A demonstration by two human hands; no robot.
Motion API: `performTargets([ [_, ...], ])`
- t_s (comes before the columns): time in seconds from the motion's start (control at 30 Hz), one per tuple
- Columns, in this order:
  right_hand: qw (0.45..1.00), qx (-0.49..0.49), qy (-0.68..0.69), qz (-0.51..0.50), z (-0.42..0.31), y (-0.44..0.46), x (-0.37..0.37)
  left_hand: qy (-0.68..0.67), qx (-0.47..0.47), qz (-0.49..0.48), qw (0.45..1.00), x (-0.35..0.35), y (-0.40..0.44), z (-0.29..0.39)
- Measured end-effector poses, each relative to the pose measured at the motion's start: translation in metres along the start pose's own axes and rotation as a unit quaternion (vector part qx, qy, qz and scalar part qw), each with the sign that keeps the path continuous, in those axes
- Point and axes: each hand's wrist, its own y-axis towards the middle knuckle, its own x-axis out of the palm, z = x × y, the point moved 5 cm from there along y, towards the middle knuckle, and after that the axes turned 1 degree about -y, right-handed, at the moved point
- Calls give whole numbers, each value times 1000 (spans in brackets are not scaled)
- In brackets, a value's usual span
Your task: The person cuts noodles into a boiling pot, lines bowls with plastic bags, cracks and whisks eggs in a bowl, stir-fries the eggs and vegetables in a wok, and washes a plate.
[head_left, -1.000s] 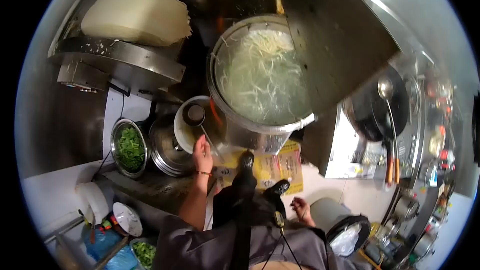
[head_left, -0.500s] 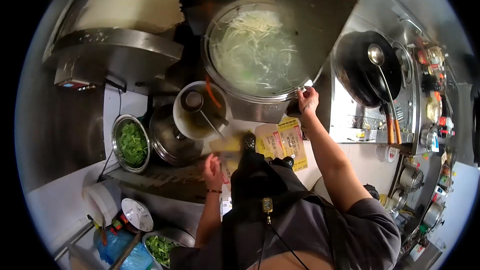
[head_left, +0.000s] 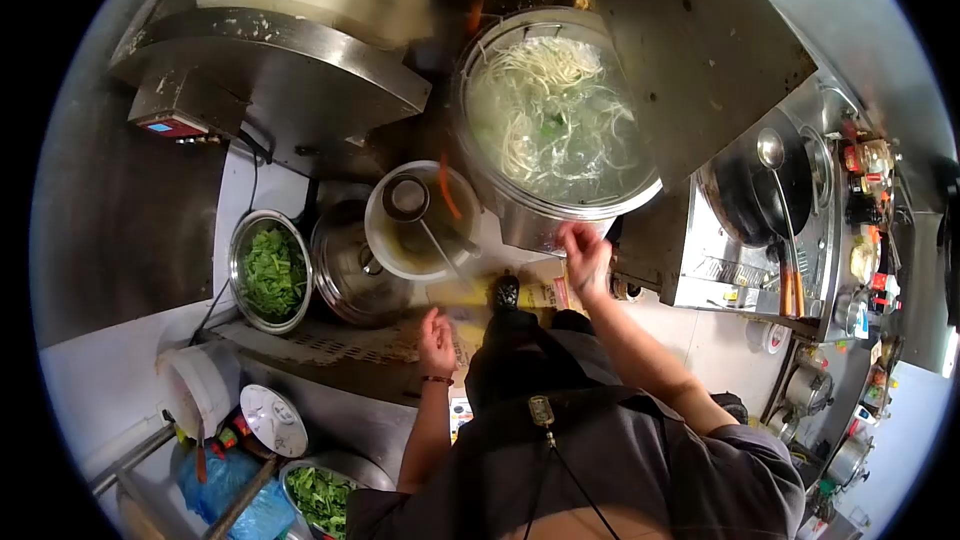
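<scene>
A large steel pot [head_left: 505, 185] holds pale noodles [head_left: 545, 65] in cloudy, bubbling water, with some green bits floating. My right hand [head_left: 587, 258] is in front of the pot's near wall, slightly blurred, its fingers curled in and nothing visible in them. Lower and to the left, my left hand [head_left: 436, 342] hangs free with loosely bent fingers, holding nothing. Nearest to it are a lidded steel pot [head_left: 345, 275] and a white bucket [head_left: 375, 230] of liquid, where a ladle [head_left: 432, 240] rests.
Leafy greens fill a steel bowl [head_left: 238, 275] on the left and another bowl [head_left: 375, 475] below. A metal panel [head_left: 705, 50] partly covers the pot's right side. Farther right are a black wok [head_left: 735, 205] and a long-handled ladle [head_left: 783, 200]. Flattened cardboard [head_left: 545, 275] lies on the floor.
My right hand has come off the pot's rim and moved down and left. More of the noodle pot shows as the view shifts. My left hand stays nearly in place.
</scene>
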Motion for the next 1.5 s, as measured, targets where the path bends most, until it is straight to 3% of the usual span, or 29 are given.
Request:
performTargets([
  [0.03,991,100,59,-64,-19,-27,6,-108,-20,0,994,-3,3,-20],
  [0.07,983,133,89,-95,-20,-50,13,-19,-2,-20,1000,8,-4,8],
  [0.13,959,157,127,-198,-12,-86,18,-29,13,-26,999,7,-10,9],
  [0.17,952,148,45,-265,-5,-96,17,-44,33,-31,998,13,-13,21],
  [0.2,947,134,-4,-290,1,-103,10,40,-4,-10,999,13,-22,29],
  [0.3,920,122,-101,-358,15,-109,-2,18,23,13,999,7,-46,38],
  [0.33,926,116,-86,-348,41,-112,-3,28,-7,37,999,3,-52,36],
  [0.4,928,137,-78,-339,52,-111,-8,136,19,73,988,-4,-74,61],
  [0.53,909,121,-68,-393,132,-122,7,244,4,171,955,-45,-92,67],
  [0.6,896,115,-78,-421,146,-134,12,269,100,222,932,-61,-87,87],
  [0.67,879,186,-65,-435,135,-141,16,315,85,237,915,-80,-69,106],
  [0.73,873,217,-67,-431,123,-142,22,299,143,255,908,-97,-40,108],
  [0.8,865,218,-84,-444,111,-140,31,276,61,270,920,-119,-4,110],
  [0.87,862,226,-99,-443,104,-140,37,310,50,274,909,-145,42,86],
  [0.93,881,286,-91,-367,102,-133,41,340,47,275,898,-178,94,84],
  [1.0,884,294,-105,-349,107,-129,49,363,-70,276,887,-209,137,67],
  [1.03,888,277,-142,-338,93,-126,52,354,-81,271,891,-227,155,57],
  [1.1,872,295,-182,-345,104,-130,61,370,-128,298,871,-279,191,22],
  [1.17,866,346,-132,-336,109,-141,67,367,-223,283,858,-325,222,-5],
  [1.23,839,355,-180,-372,103,-148,81,433,-256,262,823,-371,254,-56],
  [1.3,824,359,-221,-379,88,-153,100,393,-307,250,830,-393,272,-72],
  [1.37,811,415,-208,-355,101,-160,97,404,-394,199,801,-390,284,-45],
  [1.47,805,452,-196,-330,116,-169,95,430,-420,161,783,-392,307,-75],
  [1.5,804,457,-196,-326,128,-172,91,232,-387,338,826,-406,309,-95],
])
